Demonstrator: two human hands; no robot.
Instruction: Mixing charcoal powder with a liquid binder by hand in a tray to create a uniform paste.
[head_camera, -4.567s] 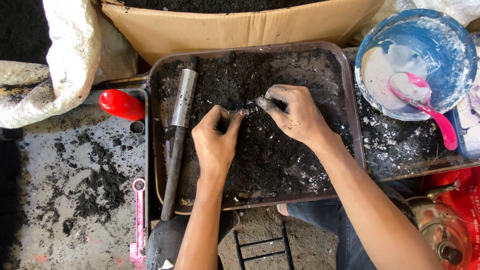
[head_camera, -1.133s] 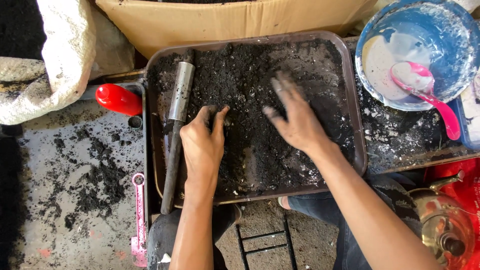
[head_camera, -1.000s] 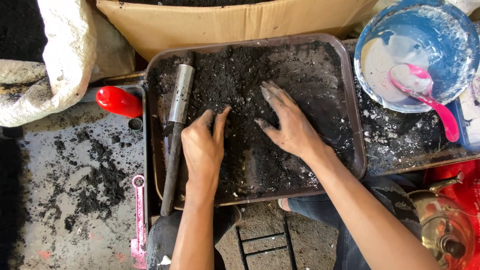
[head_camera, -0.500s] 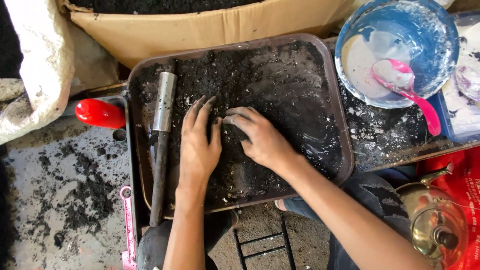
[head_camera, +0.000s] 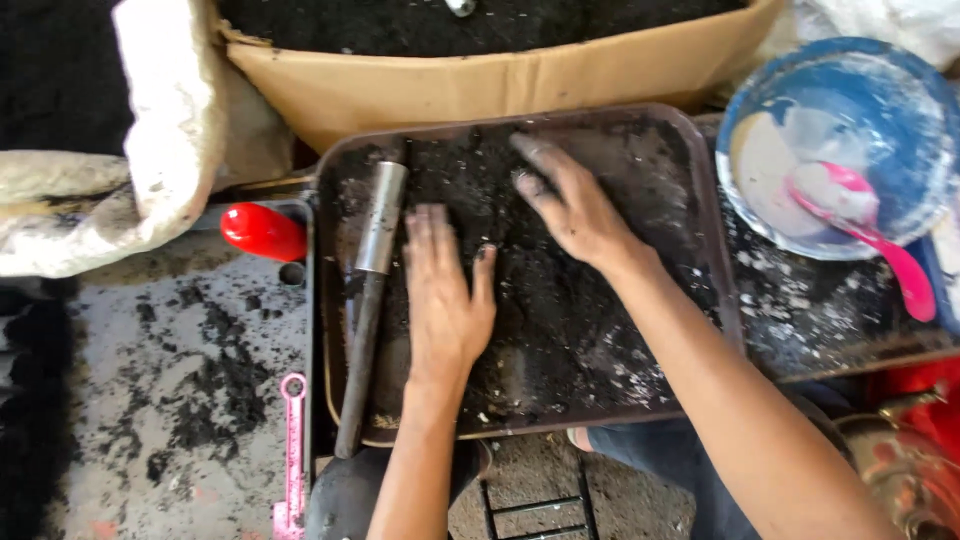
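A dark brown tray (head_camera: 712, 210) holds a spread layer of black powder. My left hand (head_camera: 445, 295) lies flat, palm down, on the powder near the tray's left middle, fingers together and pointing away from me. My right hand (head_camera: 570, 205) rests on the powder further up and to the right, fingers spread and blackened. Neither hand holds anything. A metal rod with a shiny sleeve (head_camera: 368, 290) lies lengthwise along the tray's left side, just left of my left hand.
A cardboard box (head_camera: 500, 75) of black powder stands behind the tray. A blue bowl (head_camera: 900, 95) with white paste and a pink spoon (head_camera: 870, 235) sits at right. A red object (head_camera: 262, 230), a pink tool (head_camera: 292, 450) and white sacks (head_camera: 150, 180) lie at left.
My right hand has swept from beside the left hand up toward the tray's far middle and spread its fingers. My left hand has flattened. The view has shifted slightly.
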